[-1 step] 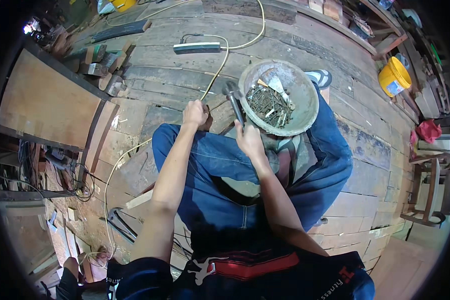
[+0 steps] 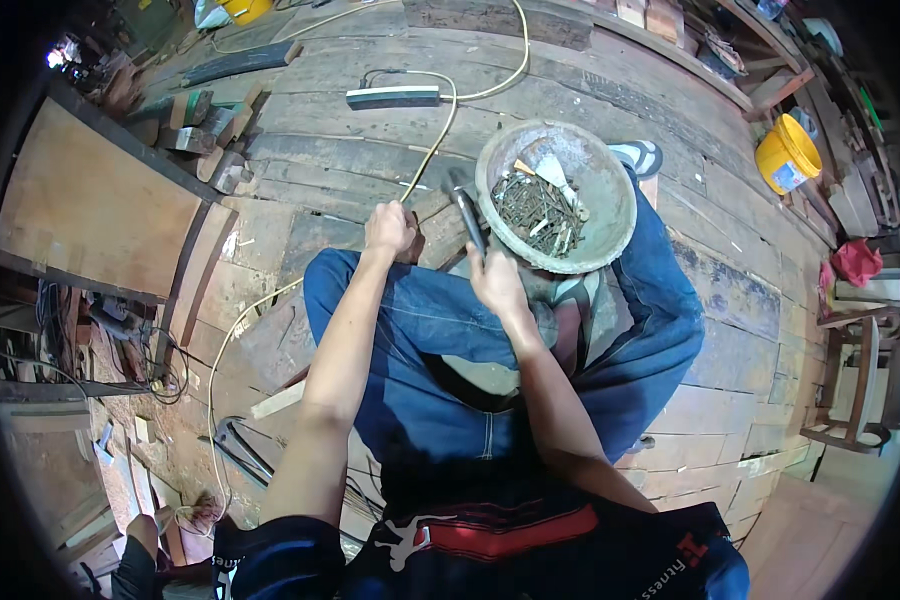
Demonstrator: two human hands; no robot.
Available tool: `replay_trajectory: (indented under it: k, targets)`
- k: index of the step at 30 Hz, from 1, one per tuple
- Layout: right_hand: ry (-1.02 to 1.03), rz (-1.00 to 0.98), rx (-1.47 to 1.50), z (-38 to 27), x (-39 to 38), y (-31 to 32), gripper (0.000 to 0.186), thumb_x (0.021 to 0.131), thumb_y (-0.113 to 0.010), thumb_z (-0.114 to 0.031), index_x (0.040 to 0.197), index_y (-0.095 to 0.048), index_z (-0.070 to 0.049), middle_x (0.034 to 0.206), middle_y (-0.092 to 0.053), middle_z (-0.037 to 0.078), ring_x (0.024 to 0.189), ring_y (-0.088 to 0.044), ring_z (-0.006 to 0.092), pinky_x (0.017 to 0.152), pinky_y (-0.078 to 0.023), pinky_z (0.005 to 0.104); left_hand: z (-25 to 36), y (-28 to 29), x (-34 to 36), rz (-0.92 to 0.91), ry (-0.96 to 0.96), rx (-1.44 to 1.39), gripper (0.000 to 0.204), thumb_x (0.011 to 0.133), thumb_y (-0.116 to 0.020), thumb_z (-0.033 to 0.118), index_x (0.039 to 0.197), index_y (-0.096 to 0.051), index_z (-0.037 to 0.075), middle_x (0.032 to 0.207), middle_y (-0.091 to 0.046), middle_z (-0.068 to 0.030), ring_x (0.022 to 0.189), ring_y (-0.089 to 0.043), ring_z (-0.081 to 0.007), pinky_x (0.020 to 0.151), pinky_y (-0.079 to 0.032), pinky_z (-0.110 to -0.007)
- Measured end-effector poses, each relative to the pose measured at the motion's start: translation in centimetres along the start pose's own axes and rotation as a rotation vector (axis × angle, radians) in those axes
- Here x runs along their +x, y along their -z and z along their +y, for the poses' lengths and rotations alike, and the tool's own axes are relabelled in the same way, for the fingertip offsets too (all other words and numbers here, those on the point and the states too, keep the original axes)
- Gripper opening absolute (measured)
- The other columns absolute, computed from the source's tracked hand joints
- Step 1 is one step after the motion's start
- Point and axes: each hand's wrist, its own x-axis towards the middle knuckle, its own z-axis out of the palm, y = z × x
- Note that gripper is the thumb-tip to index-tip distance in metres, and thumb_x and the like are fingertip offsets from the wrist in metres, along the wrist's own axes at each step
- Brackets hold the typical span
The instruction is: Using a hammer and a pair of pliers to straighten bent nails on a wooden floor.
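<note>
My right hand (image 2: 497,283) grips the handle of a hammer (image 2: 471,217), whose blurred head is beside the bowl's left rim. My left hand (image 2: 388,229) is closed on a wooden block (image 2: 435,225) just beyond my left knee; anything small between its fingers is hidden. A round, shallow bowl (image 2: 613,235) sits tilted between my legs and holds several nails (image 2: 530,205), a pale scraper-like piece and small scraps. A cream cable (image 2: 430,152) runs past my left hand.
A power strip (image 2: 392,96) lies ahead. Yellow bucket (image 2: 785,155), red cloth (image 2: 855,262) and wooden chair (image 2: 850,390) stand right. A framed panel (image 2: 100,195), timber offcuts (image 2: 190,130) and tangled wires (image 2: 120,335) are left. Another person's leg (image 2: 135,560) shows at lower left.
The hammer's head has shifted very slightly and is more blurred now. My left hand stays in place.
</note>
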Motion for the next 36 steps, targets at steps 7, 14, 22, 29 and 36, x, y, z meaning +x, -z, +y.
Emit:
replay_trajectory:
  k: [7,14,22,29,36]
  targets:
    - [-0.051,-0.086,0.099,-0.2,0.3,-0.1,0.054,0.097,-0.044,-0.043,0.093,-0.063,0.007,0.082,-0.060,0.037,0.088,-0.059,0.0532,0.079,-0.048,0.0569,0.1,0.2,-0.1,-0.028,0.028,0.010,0.017,0.074,-0.068,0.015,0.089,-0.072,0.010,0.098,-0.068,-0.0207,0.095,-0.066,-0.0360,0.083,-0.053,-0.046]
    - [-0.038,-0.064,0.013,-0.6,-0.1,-0.3,0.055,0.097,-0.043,-0.045,0.098,-0.063,0.006,0.087,-0.061,0.037,0.091,-0.060,0.0519,0.082,-0.048,0.0571,-0.1,-0.1,-0.1,0.033,0.000,0.002,0.016,0.070,-0.067,0.012,0.085,-0.073,0.010,0.090,-0.069,-0.0204,0.090,-0.067,-0.0369,0.080,-0.055,-0.045]
    - [-0.055,-0.051,0.010,-1.0,-0.3,-0.3,0.054,0.097,-0.047,-0.042,0.096,-0.062,0.010,0.084,-0.061,0.037,0.090,-0.060,0.0519,0.080,-0.048,0.0569,-0.2,-0.2,0.0,0.045,0.006,0.042,0.017,0.071,-0.069,0.013,0.087,-0.073,0.009,0.093,-0.069,-0.0217,0.091,-0.067,-0.0371,0.081,-0.055,-0.045]
    - [0.021,-0.032,-0.049,-1.1,-0.9,-0.6,0.049,0.096,-0.047,-0.041,0.098,-0.064,0.005,0.083,-0.061,0.035,0.089,-0.059,0.0514,0.079,-0.048,0.0573,0.4,0.6,-0.4,-0.005,-0.010,0.024,0.015,0.071,-0.069,0.012,0.085,-0.074,0.011,0.091,-0.070,-0.0194,0.091,-0.067,-0.0358,0.081,-0.055,-0.045]
    - [0.023,-0.055,-0.016,-1.3,-1.2,-0.8,0.053,0.097,-0.047,-0.041,0.091,-0.064,0.008,0.078,-0.060,0.036,0.083,-0.060,0.0522,0.076,-0.048,0.0574,0.5,0.8,-0.8,-0.014,-0.034,0.026,0.017,0.073,-0.068,0.013,0.088,-0.074,0.013,0.094,-0.069,-0.0187,0.091,-0.068,-0.0353,0.081,-0.055,-0.045]
